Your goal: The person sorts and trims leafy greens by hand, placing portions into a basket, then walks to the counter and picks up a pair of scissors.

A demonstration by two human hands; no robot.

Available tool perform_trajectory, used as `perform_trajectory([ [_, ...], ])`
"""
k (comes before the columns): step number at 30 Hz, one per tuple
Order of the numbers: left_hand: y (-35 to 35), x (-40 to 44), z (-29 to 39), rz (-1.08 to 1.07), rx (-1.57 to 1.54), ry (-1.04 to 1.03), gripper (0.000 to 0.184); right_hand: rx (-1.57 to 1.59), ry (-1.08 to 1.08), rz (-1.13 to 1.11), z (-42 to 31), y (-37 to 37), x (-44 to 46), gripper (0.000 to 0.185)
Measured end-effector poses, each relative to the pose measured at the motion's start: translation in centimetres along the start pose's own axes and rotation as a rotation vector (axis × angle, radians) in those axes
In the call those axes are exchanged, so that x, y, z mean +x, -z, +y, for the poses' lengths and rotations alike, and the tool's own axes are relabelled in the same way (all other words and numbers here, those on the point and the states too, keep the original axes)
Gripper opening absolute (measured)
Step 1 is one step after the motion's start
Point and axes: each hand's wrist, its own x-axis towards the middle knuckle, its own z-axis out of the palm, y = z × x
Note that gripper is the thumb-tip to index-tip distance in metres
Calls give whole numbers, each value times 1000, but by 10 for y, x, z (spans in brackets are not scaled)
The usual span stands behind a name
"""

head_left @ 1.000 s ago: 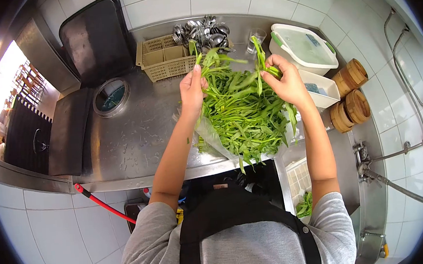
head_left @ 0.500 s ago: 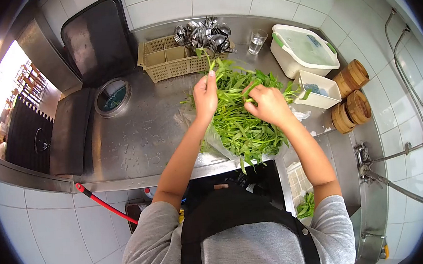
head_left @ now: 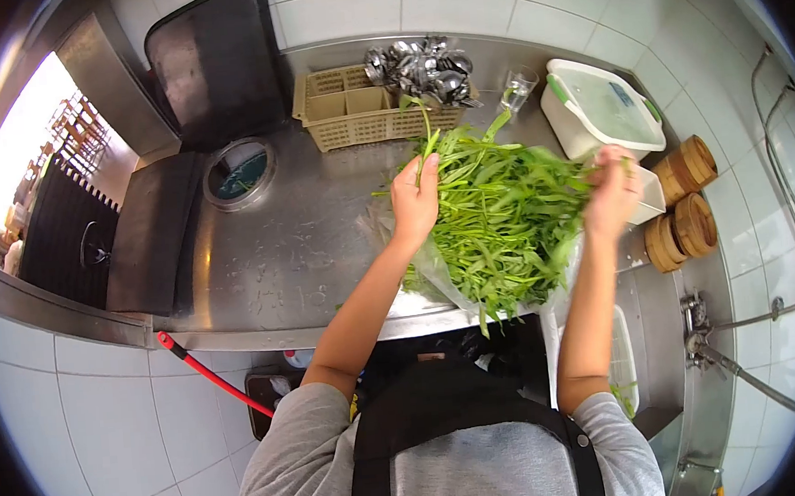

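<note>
A big heap of leafy green stems, which look like water spinach [head_left: 507, 231], lies on a clear plastic bag [head_left: 436, 268] at the counter's front edge. At the heap's left side, my left hand [head_left: 415, 196] is closed around a few stems, their tips standing up past my thumb. My right hand [head_left: 613, 191] is off the heap's right side, close to the small white container [head_left: 650, 195]. Motion smears its fingers, so whether it holds a piece of green is unclear.
Behind the heap stand a beige cutlery basket [head_left: 343, 127] with spoons and forks [head_left: 422, 67], a drinking glass [head_left: 519, 87] and a lidded white tub [head_left: 600, 109]. Bamboo steamers [head_left: 687, 172] are at right. A round opening [head_left: 238, 174] is at left. A white basket [head_left: 622, 361] sits in the sink below.
My right hand has moved from the middle of the heap out to the right. My left hand still grips stems at the left side. The whole view has shifted slightly.
</note>
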Motion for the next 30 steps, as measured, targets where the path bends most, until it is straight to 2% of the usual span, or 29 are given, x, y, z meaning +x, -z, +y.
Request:
perform_trajectory([
  [2,23,7,-4,66,7,3,31,-47,88,140,-3,22,18,9],
  [4,51,22,-12,124,8,-41,28,-116,102,179,-16,53,27,11],
  [7,119,58,-11,303,219,-216,28,-272,141,286,-25,112,35,22],
  [8,145,73,-10,363,274,-264,28,-353,110,404,-40,114,28,23],
  [12,251,146,-28,621,588,-476,30,-281,196,456,-56,161,12,23],
  [14,289,170,-43,675,790,-468,33,-250,230,462,-63,170,0,23],
  [16,310,179,-67,591,925,-447,28,-256,241,506,-71,183,-11,23],
  [18,350,183,-126,265,1153,-199,30,-213,263,555,-81,195,-20,22],
  [20,380,172,-194,38,1785,241,39,-276,299,597,-95,202,-30,22],
  [21,360,169,-189,7,1771,218,39,-301,313,620,-103,202,-35,22],
  [23,304,163,-146,99,1616,355,47,-429,323,675,-116,201,-43,22],
  [25,241,158,-122,0,1404,-46,41,-453,318,675,-119,207,-49,21],
  [26,211,157,-120,-174,1122,-355,34,-461,300,653,-118,209,-51,21],
  [27,158,131,-88,-211,821,-137,27,-496,306,620,-117,202,-52,20],
  [28,119,108,-69,-338,630,-101,23,-541,300,615,-115,192,-53,19],
  [30,60,64,-47,-606,504,30,26,-522,277,508,-105,192,-52,19],
])
